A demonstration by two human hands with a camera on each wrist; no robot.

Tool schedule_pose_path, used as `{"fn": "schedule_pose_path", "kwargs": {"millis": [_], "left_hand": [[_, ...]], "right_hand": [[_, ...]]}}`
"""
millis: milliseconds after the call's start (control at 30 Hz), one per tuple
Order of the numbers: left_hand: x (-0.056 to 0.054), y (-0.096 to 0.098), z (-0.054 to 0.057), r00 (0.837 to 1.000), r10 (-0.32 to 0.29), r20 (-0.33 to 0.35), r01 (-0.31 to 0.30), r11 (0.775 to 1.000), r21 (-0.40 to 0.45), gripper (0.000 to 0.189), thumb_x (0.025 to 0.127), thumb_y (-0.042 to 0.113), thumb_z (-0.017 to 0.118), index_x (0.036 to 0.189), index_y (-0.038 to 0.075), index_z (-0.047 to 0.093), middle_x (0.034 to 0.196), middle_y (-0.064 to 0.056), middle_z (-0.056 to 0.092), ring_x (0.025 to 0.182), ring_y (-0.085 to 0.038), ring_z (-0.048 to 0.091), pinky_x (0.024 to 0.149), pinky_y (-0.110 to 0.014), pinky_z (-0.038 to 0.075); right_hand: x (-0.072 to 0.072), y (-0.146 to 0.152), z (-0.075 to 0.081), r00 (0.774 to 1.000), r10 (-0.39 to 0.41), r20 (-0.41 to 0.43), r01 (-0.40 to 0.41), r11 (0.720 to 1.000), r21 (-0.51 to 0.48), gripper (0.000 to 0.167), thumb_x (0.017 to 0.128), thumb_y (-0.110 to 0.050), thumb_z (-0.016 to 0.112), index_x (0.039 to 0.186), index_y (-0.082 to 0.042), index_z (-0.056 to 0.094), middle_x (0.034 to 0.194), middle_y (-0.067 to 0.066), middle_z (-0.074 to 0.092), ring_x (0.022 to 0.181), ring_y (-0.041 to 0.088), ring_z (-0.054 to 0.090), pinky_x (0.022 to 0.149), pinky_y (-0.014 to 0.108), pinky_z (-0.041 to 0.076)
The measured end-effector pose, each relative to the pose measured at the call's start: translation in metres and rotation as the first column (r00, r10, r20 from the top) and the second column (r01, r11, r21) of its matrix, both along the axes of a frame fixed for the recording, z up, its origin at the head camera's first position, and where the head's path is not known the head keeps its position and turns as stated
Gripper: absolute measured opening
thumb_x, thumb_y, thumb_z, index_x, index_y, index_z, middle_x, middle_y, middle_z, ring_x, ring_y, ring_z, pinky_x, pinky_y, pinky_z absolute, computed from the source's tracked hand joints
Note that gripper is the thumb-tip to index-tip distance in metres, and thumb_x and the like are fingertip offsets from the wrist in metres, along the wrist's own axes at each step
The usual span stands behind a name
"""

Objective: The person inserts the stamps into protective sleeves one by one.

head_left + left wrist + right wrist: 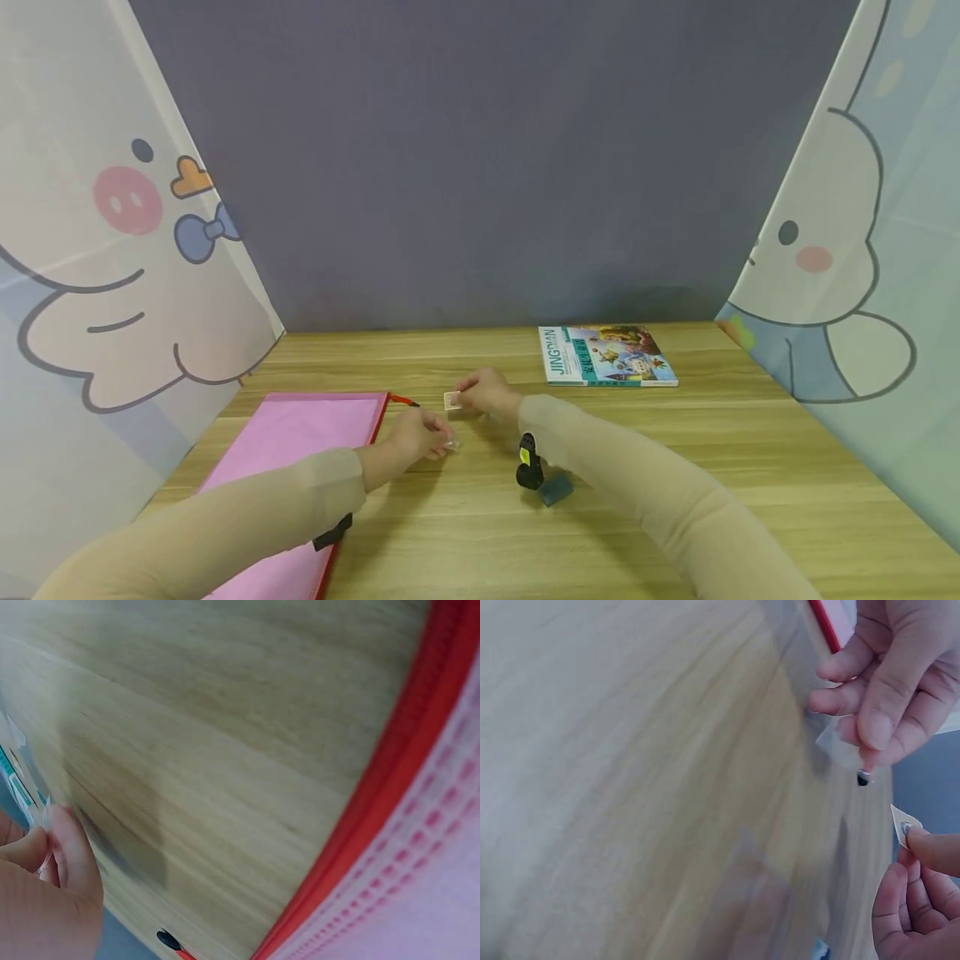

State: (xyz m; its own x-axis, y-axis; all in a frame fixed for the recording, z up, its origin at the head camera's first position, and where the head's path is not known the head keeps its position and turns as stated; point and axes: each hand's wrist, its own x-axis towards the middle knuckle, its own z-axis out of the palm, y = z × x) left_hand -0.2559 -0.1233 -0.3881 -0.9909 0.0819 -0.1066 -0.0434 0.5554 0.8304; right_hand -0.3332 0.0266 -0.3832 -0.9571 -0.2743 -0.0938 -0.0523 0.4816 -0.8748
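Observation:
A small white square card (452, 401) with a printed mark on it is pinched between the thumb and fingers of my right hand (487, 394), above the table. Close by, to the left and nearer to me, my left hand (414, 438) pinches a small piece of clear plastic (835, 747). The two hands are apart in the head view. In the right wrist view the card (902, 823) faces partly sideways, and the thumb covers some of its print. The fingers hide part of the plastic in the left wrist view.
On the left lies a pink zip pouch (315, 429) with a red edge and a red zip pull (403, 401). A colourful book (611, 357) lies at the back right of the wooden table (450, 542). Below my right wrist is a small dark grey block (557, 490).

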Motion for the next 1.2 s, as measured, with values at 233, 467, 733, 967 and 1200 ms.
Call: {"fn": "schedule_pose_path", "kwargs": {"millis": [233,467,733,967,1200], "left_hand": [[-0.001,-0.001,0.008,0.999,0.044,0.017,-0.046,0.991,0.127,0.004,0.087,-0.008,0.065,0.09,-0.008,0.068,0.089,-0.016,0.069,0.073,-0.02,0.07,0.068,-0.031,0.062],[-0.004,-0.002,0.014,0.999,0.045,0.023,-0.048,0.99,0.133,0.008,0.086,-0.005,0.068,0.094,-0.006,0.069,0.088,-0.014,0.067,0.077,-0.021,0.07,0.074,-0.033,0.062],[-0.009,0.001,0.031,0.997,0.069,-0.028,-0.064,0.984,0.167,0.014,0.087,0.001,0.069,0.1,-0.005,0.069,0.086,-0.011,0.069,0.075,-0.015,0.068,0.084,-0.042,0.059],[-0.015,0.008,0.039,0.995,0.079,-0.059,-0.064,0.973,0.22,0.014,0.088,0.006,0.07,0.101,-0.002,0.071,0.092,-0.012,0.072,0.075,-0.012,0.069,0.086,-0.041,0.059],[-0.023,0.014,0.044,0.994,0.083,-0.074,-0.057,0.952,0.3,0.015,0.091,0.007,0.067,0.102,-0.002,0.07,0.098,-0.017,0.071,0.078,-0.014,0.068,0.085,-0.037,0.059]], "right_hand": [[0.0,0.005,0.011,0.999,-0.049,-0.02,0.048,0.998,-0.031,0.02,0.084,-0.018,0.077,0.097,-0.003,0.072,0.084,0.004,0.068,0.07,0.011,0.058,0.067,0.026,0.057],[0.001,0.014,0.025,0.998,-0.055,-0.032,0.052,0.994,-0.092,0.018,0.087,-0.012,0.072,0.1,0.0,0.072,0.092,0.009,0.07,0.08,0.019,0.064,0.083,0.041,0.059],[0.002,0.023,0.043,0.996,-0.082,-0.031,0.077,0.986,-0.15,0.017,0.089,-0.01,0.069,0.102,0.0,0.07,0.093,0.008,0.07,0.079,0.015,0.061,0.084,0.038,0.058],[0.006,0.034,0.059,0.995,-0.1,-0.019,0.095,0.981,-0.172,0.02,0.092,-0.012,0.066,0.108,-0.001,0.067,0.102,0.013,0.071,0.096,0.031,0.067,0.086,0.038,0.058],[0.011,0.05,0.069,0.993,-0.108,-0.04,0.1,0.981,-0.167,0.019,0.092,-0.015,0.067,0.106,-0.003,0.068,0.099,0.01,0.071,0.092,0.027,0.068,0.086,0.038,0.058]]}}
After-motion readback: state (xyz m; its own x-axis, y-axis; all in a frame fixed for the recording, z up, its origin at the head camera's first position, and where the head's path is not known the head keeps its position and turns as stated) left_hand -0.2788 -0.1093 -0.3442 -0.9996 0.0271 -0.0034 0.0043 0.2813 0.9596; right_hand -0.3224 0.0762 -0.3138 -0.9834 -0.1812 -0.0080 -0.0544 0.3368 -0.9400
